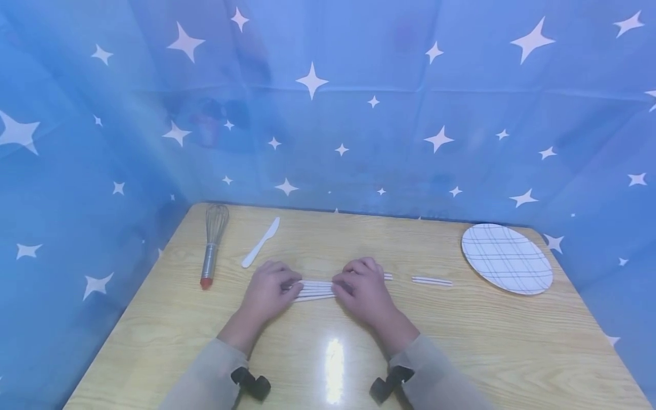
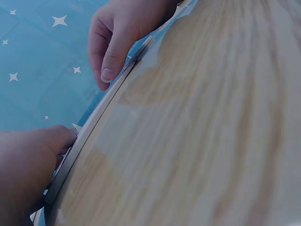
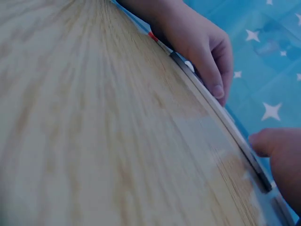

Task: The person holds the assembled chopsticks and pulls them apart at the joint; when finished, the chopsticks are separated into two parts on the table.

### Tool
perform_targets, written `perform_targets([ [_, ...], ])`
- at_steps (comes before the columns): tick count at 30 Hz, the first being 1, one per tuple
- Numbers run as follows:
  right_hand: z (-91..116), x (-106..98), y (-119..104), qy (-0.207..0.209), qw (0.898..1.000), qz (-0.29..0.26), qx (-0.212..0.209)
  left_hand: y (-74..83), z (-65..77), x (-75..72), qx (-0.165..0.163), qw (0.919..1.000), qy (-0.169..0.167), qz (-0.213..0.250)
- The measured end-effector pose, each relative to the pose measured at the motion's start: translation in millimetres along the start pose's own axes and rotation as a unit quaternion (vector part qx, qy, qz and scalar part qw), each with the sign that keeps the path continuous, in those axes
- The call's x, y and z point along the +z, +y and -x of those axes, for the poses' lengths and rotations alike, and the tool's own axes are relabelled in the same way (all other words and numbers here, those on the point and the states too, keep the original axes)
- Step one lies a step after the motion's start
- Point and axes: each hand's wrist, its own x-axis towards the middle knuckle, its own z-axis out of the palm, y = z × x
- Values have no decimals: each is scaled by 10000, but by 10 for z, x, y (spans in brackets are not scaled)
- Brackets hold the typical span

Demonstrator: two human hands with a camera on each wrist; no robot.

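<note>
Several thin white sticks [image 1: 315, 289] lie side by side on the table between my two hands, fanning slightly at the near side. My left hand [image 1: 270, 291] holds their left ends, thumb at the near side and fingers curled over the far side. Over their right part, my right hand [image 1: 363, 287] grips with thumb and bent fingers, and stick ends show past it. From the left wrist view, the right hand [image 2: 124, 35] has its thumb close along the sticks. In the right wrist view, the left hand's thumb [image 3: 211, 77] reaches down to them.
A whisk [image 1: 211, 245] with a red-tipped handle lies at the left, beside a white plastic knife [image 1: 261, 242]. Right of my hands are further thin sticks [image 1: 432, 281]. An oval checked plate [image 1: 507, 259] sits at the right. Blue star-printed cloth [image 1: 353, 119] surrounds the table [image 1: 487, 341].
</note>
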Motion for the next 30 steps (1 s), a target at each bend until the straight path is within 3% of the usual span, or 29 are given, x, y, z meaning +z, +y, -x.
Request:
perform_targets([
  [11,-7,-58,-67,-800,9959,209,369,-11,-24,-12,-25,10000,-42,87],
  [24,-8,-42,-123,-973,9905,-12,968,-30,0,16,-103,9996,16,253],
  [30,-1,-32,-111,-878,9906,-145,1043,-44,-5,31,0,9995,98,285],
])
